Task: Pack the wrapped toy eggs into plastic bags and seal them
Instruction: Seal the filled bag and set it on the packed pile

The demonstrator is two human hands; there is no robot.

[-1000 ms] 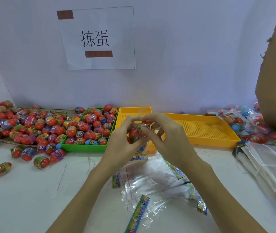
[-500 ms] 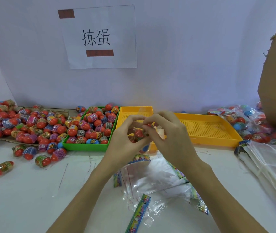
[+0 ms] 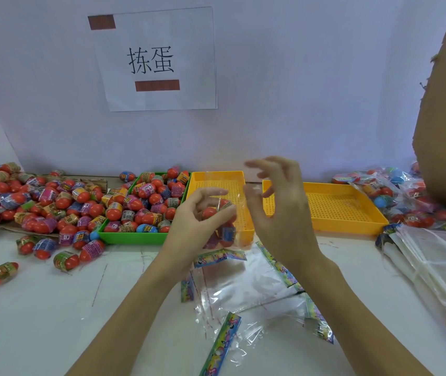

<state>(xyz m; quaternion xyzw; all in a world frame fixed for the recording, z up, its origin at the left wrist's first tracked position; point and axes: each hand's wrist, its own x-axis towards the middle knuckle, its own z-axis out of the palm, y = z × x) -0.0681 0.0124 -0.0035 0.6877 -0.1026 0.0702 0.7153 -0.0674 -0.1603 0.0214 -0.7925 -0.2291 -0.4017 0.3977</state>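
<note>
Crinkly clear bag (image 3: 239, 213), seemingly egg-filled.

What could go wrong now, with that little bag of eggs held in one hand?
Only the left hand grips the filled bag, while the right hand is lifted off, fingers spread. The bag's top looks loose, so an egg could slip out. The empty bags lie loose right beneath the forearms, so a sweep of an arm might drag them off the table.

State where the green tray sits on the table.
In the head view the green tray sits left of centre, touching the yellow tray, loose eggs on its left.
</note>
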